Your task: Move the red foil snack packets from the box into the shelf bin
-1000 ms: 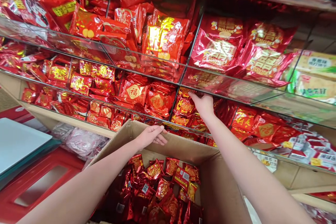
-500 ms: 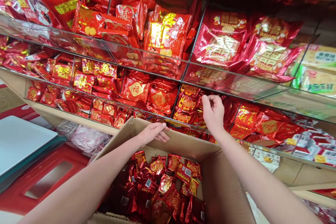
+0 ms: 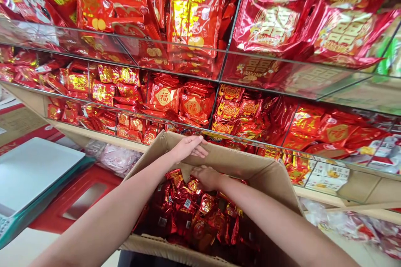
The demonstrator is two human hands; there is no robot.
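Note:
An open cardboard box (image 3: 272,187) stands in front of me, holding many small shiny red-and-gold snack packets (image 3: 200,221). My left hand (image 3: 189,149) lies over the box's far rim, its fingers stretched out and holding nothing. Inside the box, my right hand (image 3: 208,176) reaches palm down onto the packets near the far wall. Its fingers are apart, though their undersides are hidden. Just beyond the box, a shelf compartment holds similar red packets with gold heart-shaped print (image 3: 230,109).
Clear dividers and a long clear front panel (image 3: 188,121) edge the shelf. Larger red packs (image 3: 269,25) fill the upper shelf. A red plastic stool (image 3: 78,200) and a pale tray-like lid (image 3: 37,171) are at left. Plastic-wrapped goods (image 3: 347,221) lie low at right.
My right hand has come down from the shelf compartment into the box, onto the packets. My left hand stays at the far rim. The view has shifted slightly.

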